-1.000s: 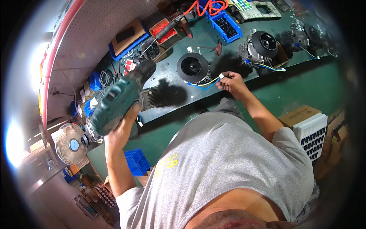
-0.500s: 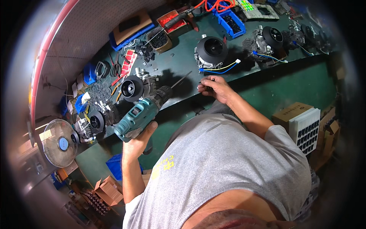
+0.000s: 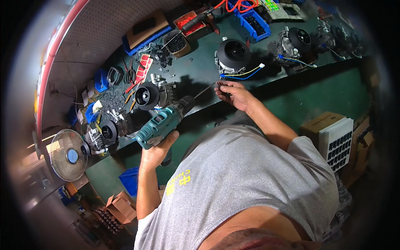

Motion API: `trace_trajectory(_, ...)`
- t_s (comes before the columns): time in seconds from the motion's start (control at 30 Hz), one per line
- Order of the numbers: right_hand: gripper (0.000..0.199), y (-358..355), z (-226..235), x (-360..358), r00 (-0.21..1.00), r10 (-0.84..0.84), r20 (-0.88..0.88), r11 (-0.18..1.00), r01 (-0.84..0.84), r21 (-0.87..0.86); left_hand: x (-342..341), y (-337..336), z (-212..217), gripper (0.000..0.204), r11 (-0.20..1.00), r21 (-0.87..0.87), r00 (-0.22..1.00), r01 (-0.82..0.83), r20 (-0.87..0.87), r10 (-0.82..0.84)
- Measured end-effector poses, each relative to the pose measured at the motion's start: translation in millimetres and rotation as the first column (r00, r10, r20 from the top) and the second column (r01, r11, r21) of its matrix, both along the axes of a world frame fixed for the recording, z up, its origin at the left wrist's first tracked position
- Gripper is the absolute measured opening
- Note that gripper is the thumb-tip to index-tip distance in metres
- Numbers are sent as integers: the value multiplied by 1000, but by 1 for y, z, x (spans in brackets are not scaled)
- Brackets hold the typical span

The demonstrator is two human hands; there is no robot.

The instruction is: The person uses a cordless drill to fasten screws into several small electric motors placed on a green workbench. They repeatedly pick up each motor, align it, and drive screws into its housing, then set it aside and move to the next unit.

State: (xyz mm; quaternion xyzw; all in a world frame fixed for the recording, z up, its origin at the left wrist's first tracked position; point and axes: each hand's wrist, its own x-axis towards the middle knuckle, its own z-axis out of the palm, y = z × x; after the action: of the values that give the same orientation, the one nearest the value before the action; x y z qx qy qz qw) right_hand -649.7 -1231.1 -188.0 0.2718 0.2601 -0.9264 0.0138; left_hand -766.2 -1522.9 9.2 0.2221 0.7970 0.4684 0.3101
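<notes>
My left hand (image 3: 158, 149) grips a teal cordless drill (image 3: 160, 123) over the front edge of the dark green workbench (image 3: 200, 75). Its long thin bit points right, toward my right hand (image 3: 235, 93). That hand rests on the bench with its fingertips pinched at the bit's tip, apparently on a small screw; the piece is too small to tell for sure. A black round blower motor (image 3: 232, 54) with blue and yellow wires stands just beyond my right hand. Another black motor (image 3: 148, 95) sits just beyond the drill.
More motors (image 3: 296, 39) stand at the right and left (image 3: 109, 130) of the bench. Blue parts bins (image 3: 255, 23), red parts and loose hardware crowd the back. A standing fan (image 3: 68, 155) is at the left; cardboard boxes (image 3: 333, 137) sit on the floor at right.
My left hand brought the drill down from a raised position to bench level. My right hand left the motor's wires and came to the tip of the bit.
</notes>
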Motion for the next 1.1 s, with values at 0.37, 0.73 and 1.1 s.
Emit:
trace_trajectory(0.37, 15, 2, -3, -5, 997, -77, -15, 990, 74, -120, 4, 5, -9, 31, 998, -52, 1000, 19, -9, -20)
trace_trajectory(0.73, 8, 2, -23, -9, 999, -29, 22, 996, 30, -87, 6, 3, -11, 31, 999, -41, 999, -10, 33, 11)
trace_trajectory(1.1, 12, -5, -13, -16, 992, -118, 35, 943, 123, -310, 3, 0, -14, 32, 993, -114, 999, -6, 42, 11)
